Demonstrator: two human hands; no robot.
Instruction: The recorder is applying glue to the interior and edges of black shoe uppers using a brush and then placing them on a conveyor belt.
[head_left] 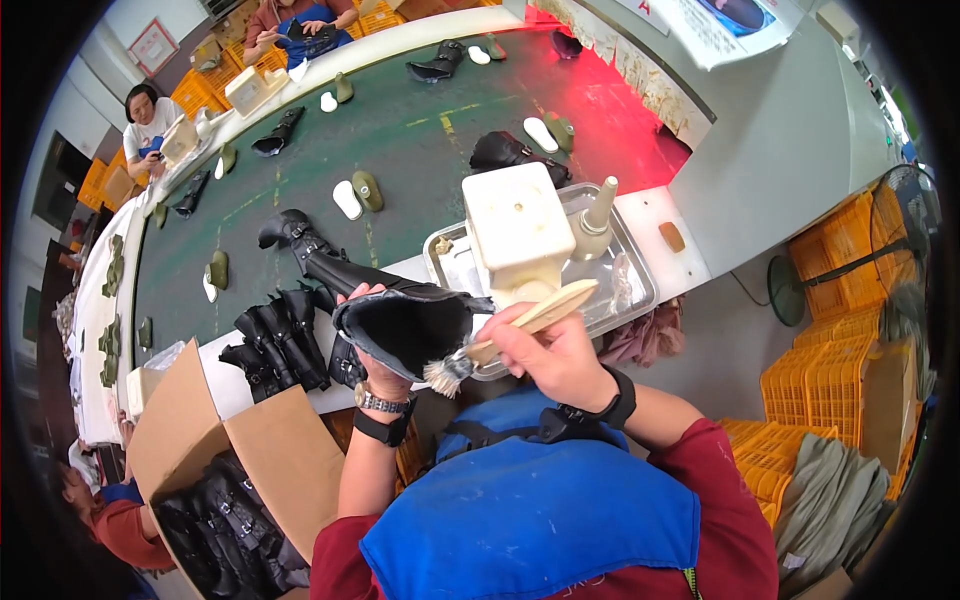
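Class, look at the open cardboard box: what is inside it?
Inside the cardboard box are black boots, packed close together. They cover the bottom of the box, so whatever lies beneath them cannot be seen.

Red letter (643, 6) on the pale panel (663, 28), pale lettering (582, 581) on the maroon garment (735, 510), red-framed wall sign (153, 46) illegible.

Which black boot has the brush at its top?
The boot in the left hand: the right hand holds the brush at its rim. Bunched boots and boxed boots lie unheld.
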